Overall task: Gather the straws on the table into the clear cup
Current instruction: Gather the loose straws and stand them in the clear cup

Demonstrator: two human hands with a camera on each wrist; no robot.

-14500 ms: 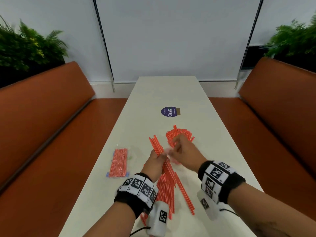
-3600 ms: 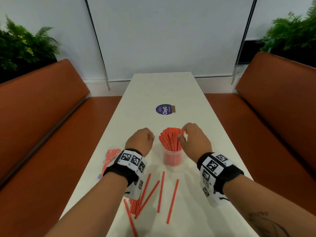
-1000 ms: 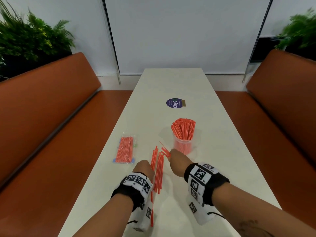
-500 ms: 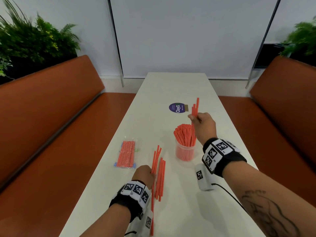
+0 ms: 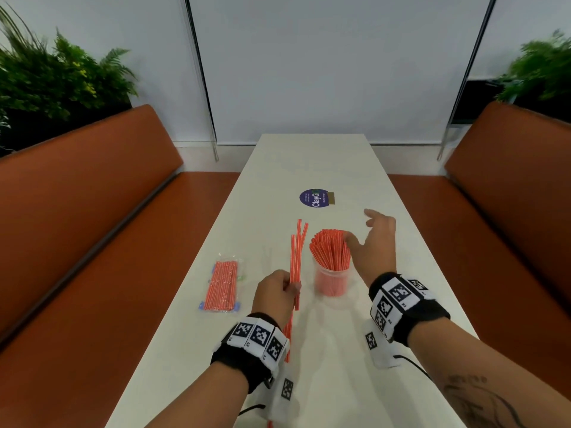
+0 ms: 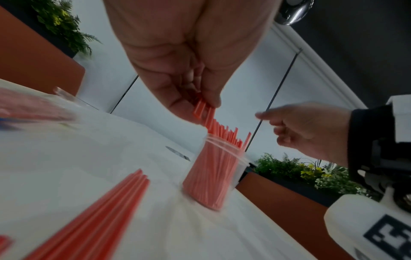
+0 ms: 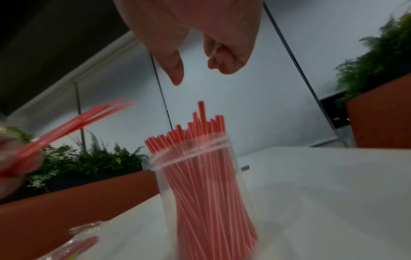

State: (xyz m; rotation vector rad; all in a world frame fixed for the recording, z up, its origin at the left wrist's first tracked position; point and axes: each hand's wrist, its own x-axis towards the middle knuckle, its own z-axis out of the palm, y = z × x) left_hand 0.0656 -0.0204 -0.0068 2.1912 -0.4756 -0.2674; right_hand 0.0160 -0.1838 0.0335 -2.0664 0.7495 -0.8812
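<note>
The clear cup point(image 5: 332, 284) stands mid-table, packed with upright red straws point(image 5: 330, 248). My right hand point(image 5: 370, 237) hovers open just right of the straw tops, thumb beside them, holding nothing; in the right wrist view its fingers point(image 7: 222, 59) hang over the cup point(image 7: 206, 193). My left hand point(image 5: 285, 288) pinches a few red straws point(image 5: 296, 254) that point away from me, just left of the cup. That pinch point(image 6: 204, 109) also shows in the left wrist view. More loose straws point(image 6: 100, 211) lie on the table under my left wrist.
A sealed packet of red straws point(image 5: 222, 285) lies left of my left hand. A round purple sticker point(image 5: 315, 198) sits farther along the white table point(image 5: 309, 162). Orange benches point(image 5: 92, 211) run along both long sides.
My right hand let go of the straws it held over the cup and now stands open beside it. My left hand has lifted a few straws off the table toward the cup.
</note>
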